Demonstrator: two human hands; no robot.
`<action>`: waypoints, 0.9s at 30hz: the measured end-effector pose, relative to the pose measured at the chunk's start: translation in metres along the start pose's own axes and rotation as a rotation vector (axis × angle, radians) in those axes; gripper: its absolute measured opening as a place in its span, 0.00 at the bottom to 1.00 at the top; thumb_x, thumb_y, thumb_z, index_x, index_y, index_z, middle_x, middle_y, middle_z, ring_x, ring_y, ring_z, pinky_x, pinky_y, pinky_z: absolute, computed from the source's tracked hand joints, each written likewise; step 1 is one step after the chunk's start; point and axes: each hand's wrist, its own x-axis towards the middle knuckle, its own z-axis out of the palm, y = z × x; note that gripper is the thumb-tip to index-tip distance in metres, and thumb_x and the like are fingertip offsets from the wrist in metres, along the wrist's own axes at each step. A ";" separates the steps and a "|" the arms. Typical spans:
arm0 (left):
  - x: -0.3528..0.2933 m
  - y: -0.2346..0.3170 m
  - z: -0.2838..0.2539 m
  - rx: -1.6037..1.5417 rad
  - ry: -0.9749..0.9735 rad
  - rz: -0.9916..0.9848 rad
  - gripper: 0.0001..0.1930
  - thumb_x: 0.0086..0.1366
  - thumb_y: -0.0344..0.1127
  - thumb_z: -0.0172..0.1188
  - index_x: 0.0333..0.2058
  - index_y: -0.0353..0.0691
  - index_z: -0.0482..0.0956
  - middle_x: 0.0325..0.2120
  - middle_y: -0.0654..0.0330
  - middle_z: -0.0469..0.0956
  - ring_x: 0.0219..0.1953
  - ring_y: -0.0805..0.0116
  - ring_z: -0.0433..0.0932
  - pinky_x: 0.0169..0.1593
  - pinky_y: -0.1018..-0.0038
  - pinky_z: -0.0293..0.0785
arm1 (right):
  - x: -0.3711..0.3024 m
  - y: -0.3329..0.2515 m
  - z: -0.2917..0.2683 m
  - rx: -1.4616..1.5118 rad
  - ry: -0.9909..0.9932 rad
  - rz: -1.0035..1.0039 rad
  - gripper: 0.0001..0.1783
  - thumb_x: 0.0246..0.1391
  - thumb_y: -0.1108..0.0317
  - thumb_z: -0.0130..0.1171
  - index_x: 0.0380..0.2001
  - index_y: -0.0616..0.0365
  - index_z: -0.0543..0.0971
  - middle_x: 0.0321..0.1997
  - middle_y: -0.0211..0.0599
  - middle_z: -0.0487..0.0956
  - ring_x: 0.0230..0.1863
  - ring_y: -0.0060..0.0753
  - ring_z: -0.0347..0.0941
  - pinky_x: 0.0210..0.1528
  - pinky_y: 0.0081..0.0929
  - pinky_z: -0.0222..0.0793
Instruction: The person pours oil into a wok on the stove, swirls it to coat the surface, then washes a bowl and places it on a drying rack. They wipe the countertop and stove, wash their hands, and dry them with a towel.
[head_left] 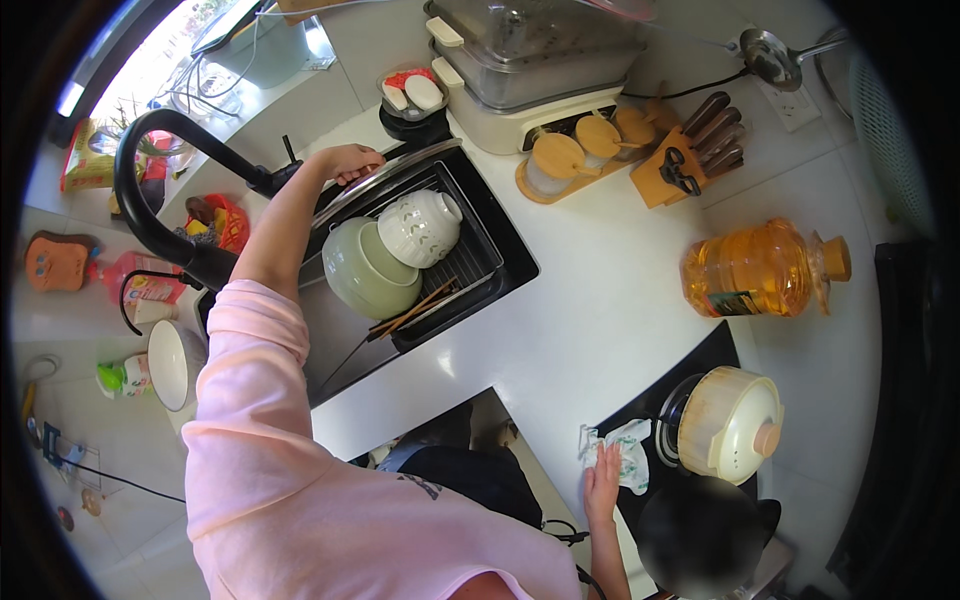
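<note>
My left hand (pixel 348 163) is at the sink's far edge, its fingers curled over the pale curved rim of a flat thing (pixel 395 172); its kind is unclear. Below it, a black rack (pixel 480 220) holds a white patterned bowl (pixel 420 228), tilted against pale green bowls (pixel 362 270). Chopsticks (pixel 415 312) lie beside them. On the right, my right hand (pixel 602 485) lies flat with fingers stretched out on a white cloth with green print (pixel 630 452). The cloth is spread at the left edge of the black stove (pixel 712 352), beside a cream lidded pot (pixel 725 425).
A black faucet (pixel 150 190) arches left of the sink. A white bowl (pixel 176 365) stands near my left sleeve. Along the back are a steamer (pixel 540 70), spice jars (pixel 560 165) and a knife block (pixel 665 180). An oil jug (pixel 755 268) stands behind the stove. A dark round thing (pixel 705 540) is near my right forearm.
</note>
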 end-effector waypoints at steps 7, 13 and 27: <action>0.047 -0.039 -0.003 -0.010 0.009 0.184 0.12 0.58 0.51 0.51 0.31 0.52 0.73 0.18 0.73 0.66 0.17 0.82 0.60 0.19 0.81 0.57 | 0.022 -0.009 0.005 -0.029 0.038 -0.098 0.29 0.50 0.74 0.51 0.58 0.59 0.65 0.62 0.49 0.61 0.66 0.52 0.52 0.67 0.46 0.44; 0.030 -0.029 -0.011 0.044 0.011 0.271 0.21 0.58 0.52 0.52 0.43 0.44 0.79 0.34 0.66 0.77 0.33 0.76 0.72 0.35 0.77 0.70 | 0.107 -0.059 0.003 -0.049 -0.031 -0.325 0.29 0.50 0.70 0.54 0.58 0.55 0.65 0.61 0.47 0.64 0.65 0.49 0.55 0.65 0.44 0.49; 0.019 -0.005 0.011 0.064 0.026 0.171 0.18 0.59 0.53 0.52 0.29 0.43 0.75 0.11 0.70 0.62 0.11 0.79 0.58 0.14 0.80 0.53 | 0.454 -0.072 0.003 -0.090 0.532 0.013 0.24 0.60 0.60 0.40 0.59 0.50 0.64 0.64 0.45 0.60 0.67 0.43 0.51 0.66 0.43 0.44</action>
